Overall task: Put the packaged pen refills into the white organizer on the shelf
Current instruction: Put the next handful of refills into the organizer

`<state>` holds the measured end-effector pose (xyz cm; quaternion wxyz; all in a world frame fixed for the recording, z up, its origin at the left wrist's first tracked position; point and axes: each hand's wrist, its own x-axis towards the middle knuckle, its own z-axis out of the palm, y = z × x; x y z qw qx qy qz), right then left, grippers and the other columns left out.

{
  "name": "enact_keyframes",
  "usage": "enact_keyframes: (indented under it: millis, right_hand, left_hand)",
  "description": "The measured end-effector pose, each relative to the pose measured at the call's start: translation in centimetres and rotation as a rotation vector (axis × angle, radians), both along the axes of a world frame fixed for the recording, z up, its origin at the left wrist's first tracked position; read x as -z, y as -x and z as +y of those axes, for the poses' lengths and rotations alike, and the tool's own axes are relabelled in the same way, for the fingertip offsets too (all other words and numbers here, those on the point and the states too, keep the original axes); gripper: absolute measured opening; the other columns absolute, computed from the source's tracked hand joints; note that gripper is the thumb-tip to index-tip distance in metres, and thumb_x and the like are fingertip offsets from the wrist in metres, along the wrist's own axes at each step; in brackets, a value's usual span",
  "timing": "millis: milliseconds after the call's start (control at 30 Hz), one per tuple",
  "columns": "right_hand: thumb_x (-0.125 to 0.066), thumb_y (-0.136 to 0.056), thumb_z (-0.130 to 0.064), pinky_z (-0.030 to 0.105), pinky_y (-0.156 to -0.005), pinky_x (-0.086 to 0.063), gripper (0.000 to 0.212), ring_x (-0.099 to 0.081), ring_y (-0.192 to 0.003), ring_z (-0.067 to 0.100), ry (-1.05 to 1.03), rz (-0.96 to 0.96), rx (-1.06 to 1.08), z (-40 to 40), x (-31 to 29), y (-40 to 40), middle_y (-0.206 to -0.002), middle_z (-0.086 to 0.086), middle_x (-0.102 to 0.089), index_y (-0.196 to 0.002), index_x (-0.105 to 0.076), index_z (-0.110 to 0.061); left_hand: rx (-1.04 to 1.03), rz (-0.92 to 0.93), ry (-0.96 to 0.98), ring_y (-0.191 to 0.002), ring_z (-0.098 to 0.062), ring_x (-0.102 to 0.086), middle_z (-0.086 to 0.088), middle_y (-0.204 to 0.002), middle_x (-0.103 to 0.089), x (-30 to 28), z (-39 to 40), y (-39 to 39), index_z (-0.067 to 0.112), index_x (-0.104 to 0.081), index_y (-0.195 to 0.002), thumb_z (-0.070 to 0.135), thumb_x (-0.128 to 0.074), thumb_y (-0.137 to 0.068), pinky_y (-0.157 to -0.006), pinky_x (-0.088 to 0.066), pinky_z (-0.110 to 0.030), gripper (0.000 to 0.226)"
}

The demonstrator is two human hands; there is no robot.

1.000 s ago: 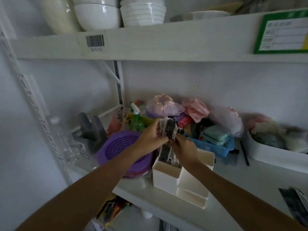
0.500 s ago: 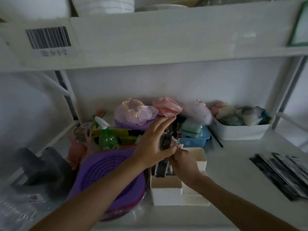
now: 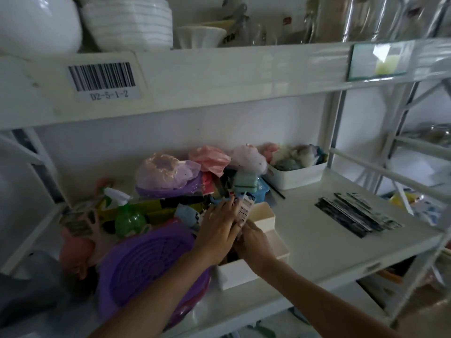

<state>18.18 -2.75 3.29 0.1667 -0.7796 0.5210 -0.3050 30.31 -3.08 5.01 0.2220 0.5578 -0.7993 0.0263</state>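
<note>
The white organizer (image 3: 264, 217) stands on the shelf at centre, partly covered by both hands. Upright refill packs (image 3: 244, 208) stick out of its left compartment. My left hand (image 3: 218, 230) lies flat against their left side with fingers extended. My right hand (image 3: 253, 242) is closed on the lower part of the packs inside the organizer. A stack of several more packaged pen refills (image 3: 357, 214) lies flat on the shelf to the right, away from both hands.
A purple basket (image 3: 146, 267) sits just left of the organizer, with a green spray bottle (image 3: 127, 215) behind it. Bagged items and a blue basket (image 3: 262, 192) crowd the back. A white bin (image 3: 296, 175) stands at back right. An upper shelf edge (image 3: 219, 76) runs overhead.
The view has swung right and up, so the flat stack of refills shows fully. Both hands have sunk lower, pushing the packs deeper into the organizer.
</note>
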Motion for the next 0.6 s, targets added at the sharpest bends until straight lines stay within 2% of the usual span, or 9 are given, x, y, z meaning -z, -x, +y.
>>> enact_keyframes:
  millis: [67, 167, 233, 300, 367, 433, 500, 533, 600]
  right_hand:
    - [-0.056, -0.085, -0.016, 0.035, -0.09, -0.048, 0.051, -0.055, -0.111, 0.026, -0.004, -0.037, -0.01, 0.2, -0.2, 0.2, -0.125, 0.008, -0.055, -0.133, -0.039, -0.016]
    - [-0.048, -0.09, -0.02, 0.036, -0.094, -0.045, 0.037, -0.051, -0.113, 0.026, 0.014, 0.15, -0.023, -0.3, -0.3, 0.5, -0.129, 0.009, -0.055, -0.127, -0.046, -0.019]
    - [-0.045, -0.091, -0.021, 0.04, -0.1, -0.039, 0.037, -0.046, -0.116, 0.029, 0.032, 0.262, -0.059, -0.5, -0.6, 0.7, -0.133, 0.01, -0.051, -0.129, -0.044, -0.017]
    - [-0.046, -0.092, -0.027, 0.04, -0.102, -0.035, 0.041, -0.043, -0.117, 0.029, 0.052, 0.28, -0.062, -0.8, -1.0, 1.4, -0.132, 0.011, -0.049, -0.13, -0.04, -0.015]
    - [-0.047, -0.091, -0.035, 0.039, -0.101, -0.034, 0.042, -0.042, -0.118, 0.027, 0.055, 0.175, -0.051, -1.1, -1.4, 3.2, -0.128, 0.009, -0.051, -0.129, -0.041, -0.017]
    - [-0.048, -0.09, -0.04, 0.034, -0.1, -0.035, 0.039, -0.044, -0.116, 0.022, 0.097, 0.097, -0.065, -1.5, -1.7, 5.9, -0.124, 0.005, -0.053, -0.122, -0.045, -0.019]
    - [-0.048, -0.089, -0.041, 0.032, -0.098, -0.035, 0.036, -0.045, -0.114, 0.02, 0.107, 0.063, -0.077, -2.1, -1.6, 9.3, -0.121, 0.003, -0.055, -0.119, -0.048, -0.02]
    - [-0.049, -0.09, -0.04, 0.032, -0.097, -0.035, 0.036, -0.046, -0.112, 0.02, 0.102, 0.053, -0.08, -2.5, -1.4, 11.0, -0.119, 0.003, -0.056, -0.119, -0.048, -0.02]
    - [-0.049, -0.09, -0.039, 0.032, -0.096, -0.035, 0.035, -0.048, -0.11, 0.019, 0.094, 0.034, -0.08, -3.0, -0.9, 14.3, -0.117, 0.003, -0.058, -0.119, -0.05, -0.02]
  left_hand:
    - [0.009, 0.08, 0.139, -0.143, -0.011, -0.017, -0.005, -0.158, -0.022, -0.9, 0.8, 0.1, 0.041, 0.008, -0.141, 0.043, -0.03, -0.094, -0.118, -0.016, -0.04, 0.061]
    - [0.072, 0.132, 0.293, -0.135, -0.009, -0.029, -0.003, -0.147, -0.043, -1.7, 1.5, 1.1, 0.027, -0.022, -0.144, 0.04, -0.042, -0.089, -0.117, -0.025, -0.037, 0.06]
    - [0.046, 0.21, 0.305, -0.127, -0.014, -0.042, -0.003, -0.132, -0.058, -2.0, 1.3, 2.2, 0.019, -0.048, -0.131, 0.025, -0.054, -0.088, -0.108, -0.04, -0.04, 0.044]
    - [-0.073, 0.311, 0.279, -0.12, -0.023, -0.052, -0.008, -0.119, -0.066, -2.5, 1.0, 3.0, 0.011, -0.065, -0.113, 0.006, -0.061, -0.085, -0.104, -0.045, -0.039, 0.029]
    - [-0.194, 0.378, 0.302, -0.109, -0.028, -0.057, -0.014, -0.11, -0.067, -3.6, 0.9, 3.6, 0.002, -0.069, -0.102, -0.001, -0.06, -0.085, -0.096, -0.046, -0.034, 0.019]
    - [-0.282, 0.446, 0.388, -0.091, -0.031, -0.057, -0.021, -0.096, -0.064, -5.5, 1.3, 3.6, -0.007, -0.067, -0.089, -0.005, -0.058, -0.086, -0.08, -0.042, -0.029, 0.011]
    - [-0.261, 0.504, 0.426, -0.073, -0.028, -0.055, -0.022, -0.083, -0.059, -7.3, 1.9, 3.5, -0.01, -0.063, -0.08, -0.011, -0.052, -0.087, -0.065, -0.04, -0.027, 0.012]
    - [-0.232, 0.501, 0.426, -0.069, -0.023, -0.056, -0.018, -0.08, -0.06, -7.8, 2.5, 3.8, -0.009, -0.063, -0.08, -0.013, -0.05, -0.086, -0.062, -0.041, -0.025, 0.015]
    - [-0.195, 0.447, 0.383, -0.07, -0.011, -0.058, -0.001, -0.079, -0.06, -7.6, 3.6, 4.6, -0.004, -0.066, -0.083, -0.017, -0.05, -0.083, -0.064, -0.044, -0.012, 0.021]
